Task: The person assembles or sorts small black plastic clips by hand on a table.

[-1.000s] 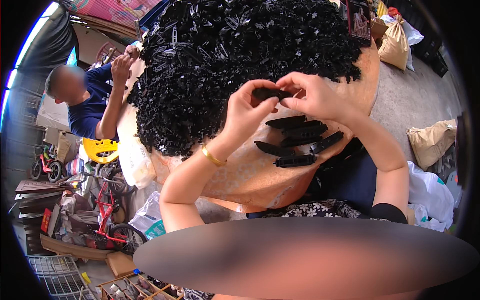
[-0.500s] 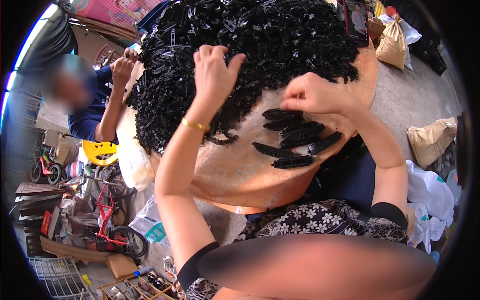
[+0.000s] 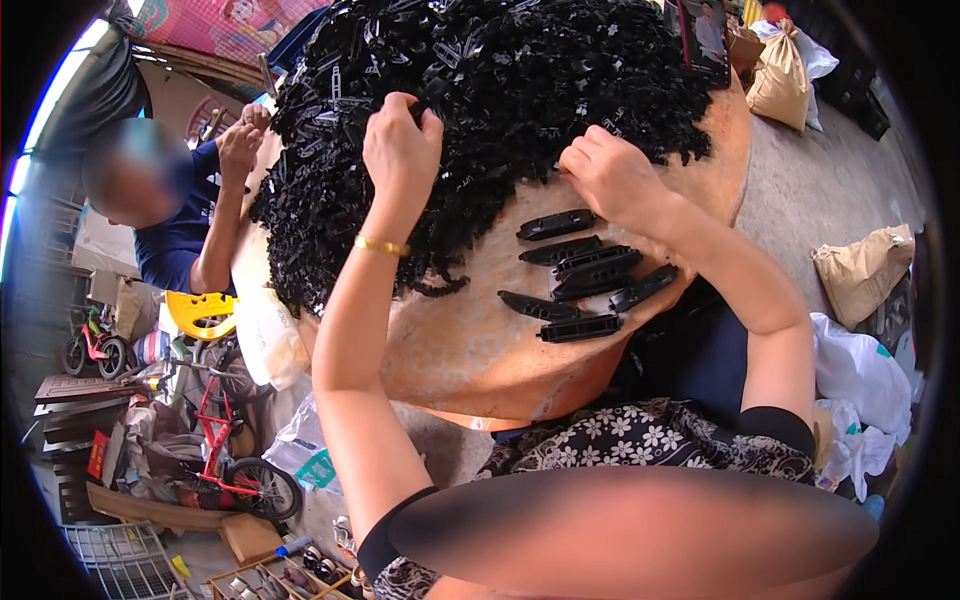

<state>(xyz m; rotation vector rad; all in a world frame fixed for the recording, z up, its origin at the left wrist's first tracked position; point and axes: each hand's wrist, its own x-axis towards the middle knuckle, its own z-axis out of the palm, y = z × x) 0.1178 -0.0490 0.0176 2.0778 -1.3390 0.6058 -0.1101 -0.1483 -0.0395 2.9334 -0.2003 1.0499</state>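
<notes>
A big heap of small black plastic parts (image 3: 530, 70) covers the far side of the table. My left hand (image 3: 403, 155) is over the heap with its fingers curled closed; whatever they grip is hidden. At the heap's near right edge, my right hand (image 3: 618, 178) is bent with fingertips pressed together, and I cannot make out what is in them. Just below the right hand, several long black plastic pieces (image 3: 598, 277) with pointed ends lie in a loose cluster, some overlapping.
The table (image 3: 450, 350) has an orange-tan cover. A phone (image 3: 704, 40) stands at the heap's far right. Across to the left, another person's hands (image 3: 240, 140) work at the heap's edge. A yellow plastic seat (image 3: 200, 313) and a red bicycle (image 3: 215, 430) stand left; sacks (image 3: 780, 80) sit right.
My left hand has closed from spread thumb and fingers and shifted slightly left. My right hand has moved a little away from the long pieces, toward the heap's edge.
</notes>
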